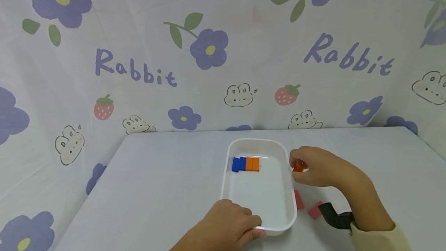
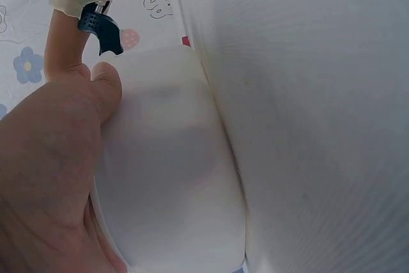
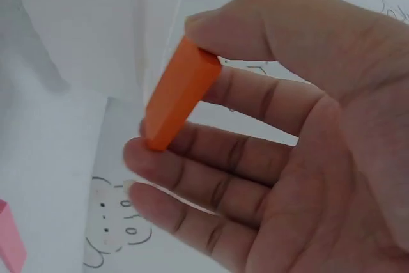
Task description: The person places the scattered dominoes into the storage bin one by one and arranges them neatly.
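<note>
An orange block (image 3: 179, 97), flat and rectangular, is pinched between the thumb and fingers of my right hand (image 1: 318, 167), just outside the right wall of a white tray (image 1: 259, 224). My left hand (image 1: 231, 224) grips the tray's near rim, fingers over the edge and thumb outside, which the left wrist view shows against the tray's outer wall (image 2: 166, 158). Inside the tray, toward its far left, blue blocks (image 1: 239, 164) and orange blocks (image 1: 252, 164) lie side by side in a row.
Right of the tray, a pink block (image 1: 298, 200) lies close to its wall and another pink block (image 1: 315, 210) sits farther right. A black band (image 1: 336, 216) is on the right wrist. Behind the white table (image 1: 167, 173) hangs a patterned cloth (image 1: 139, 30).
</note>
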A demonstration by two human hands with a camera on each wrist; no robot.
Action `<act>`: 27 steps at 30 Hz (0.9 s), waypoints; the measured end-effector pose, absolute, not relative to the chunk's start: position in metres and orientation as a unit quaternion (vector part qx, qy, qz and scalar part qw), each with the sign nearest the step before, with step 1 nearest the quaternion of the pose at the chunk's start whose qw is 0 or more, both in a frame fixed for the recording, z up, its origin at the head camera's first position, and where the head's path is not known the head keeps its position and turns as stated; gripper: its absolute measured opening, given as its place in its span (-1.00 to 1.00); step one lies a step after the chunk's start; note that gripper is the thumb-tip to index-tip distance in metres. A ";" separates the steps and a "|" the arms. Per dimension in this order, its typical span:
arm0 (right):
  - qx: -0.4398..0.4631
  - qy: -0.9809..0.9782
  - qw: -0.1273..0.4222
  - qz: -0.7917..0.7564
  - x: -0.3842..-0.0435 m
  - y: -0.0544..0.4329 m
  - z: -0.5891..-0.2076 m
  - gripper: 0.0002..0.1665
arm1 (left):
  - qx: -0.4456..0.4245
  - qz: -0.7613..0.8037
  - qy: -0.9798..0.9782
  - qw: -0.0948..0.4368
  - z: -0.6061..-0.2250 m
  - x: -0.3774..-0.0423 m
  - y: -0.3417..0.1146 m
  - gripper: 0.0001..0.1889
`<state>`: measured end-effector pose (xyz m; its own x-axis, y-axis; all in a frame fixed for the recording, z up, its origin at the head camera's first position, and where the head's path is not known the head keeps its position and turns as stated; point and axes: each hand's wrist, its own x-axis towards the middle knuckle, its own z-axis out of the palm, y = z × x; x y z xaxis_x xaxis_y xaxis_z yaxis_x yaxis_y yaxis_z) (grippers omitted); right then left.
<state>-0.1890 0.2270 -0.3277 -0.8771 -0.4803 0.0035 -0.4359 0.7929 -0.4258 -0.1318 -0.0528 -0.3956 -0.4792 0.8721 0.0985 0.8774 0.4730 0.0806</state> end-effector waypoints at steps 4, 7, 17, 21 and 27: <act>-0.240 0.951 0.024 -0.194 -0.191 0.213 -0.332 -0.81 | -0.506 -0.058 -0.861 -0.007 -0.395 -0.133 -0.052 -0.60; -0.246 0.954 0.006 -0.171 -0.192 0.201 -0.338 -0.79 | -0.506 -0.058 -0.861 -0.016 -0.395 -0.133 -0.052 -0.59; -0.267 0.955 -0.023 -0.125 -0.194 0.184 -0.353 -0.78 | -0.521 -0.046 -0.852 0.027 -0.398 -0.133 -0.051 -0.60; -0.271 0.955 -0.018 -0.120 -0.195 0.176 -0.359 -0.79 | -0.529 -0.046 -0.846 0.050 -0.398 -0.133 -0.052 -0.62; -0.263 0.959 0.002 -0.107 -0.195 0.165 -0.370 -0.79 | -0.535 -0.043 -0.839 0.089 -0.399 -0.132 -0.053 -0.63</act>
<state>-0.1951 0.1645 -0.3698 -0.8619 -0.5043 0.0531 -0.5035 0.8389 -0.2069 -0.1324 -0.0534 -0.3992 -0.4111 0.8905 0.1949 0.9057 0.4232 -0.0234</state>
